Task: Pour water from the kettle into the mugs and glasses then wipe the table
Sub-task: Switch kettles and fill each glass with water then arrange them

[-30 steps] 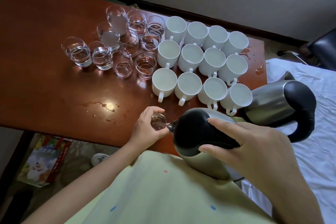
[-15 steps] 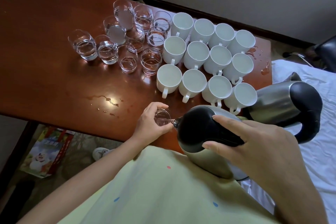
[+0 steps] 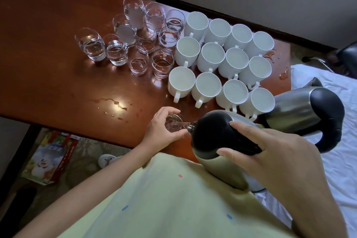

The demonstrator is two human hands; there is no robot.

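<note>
There are twelve white mugs (image 3: pixel 212 58) on the table (image 3: pixel 48 44), in three rows of four. Near them stand ten clear glasses (image 3: pixel 135 36) in a group, and one more glass (image 3: pixel 173 123) is in the left hand (image 3: pixel 162 129), so eleven glasses in total. Two steel kettles are visible: one kettle (image 3: pixel 216 141) under the right hand (image 3: pixel 270 158), and a second kettle (image 3: pixel 309 110) just beside the table. Two hands are in view. On the floor lies one picture book (image 3: pixel 48 156) and one white shoe (image 3: pixel 106 160).
</note>
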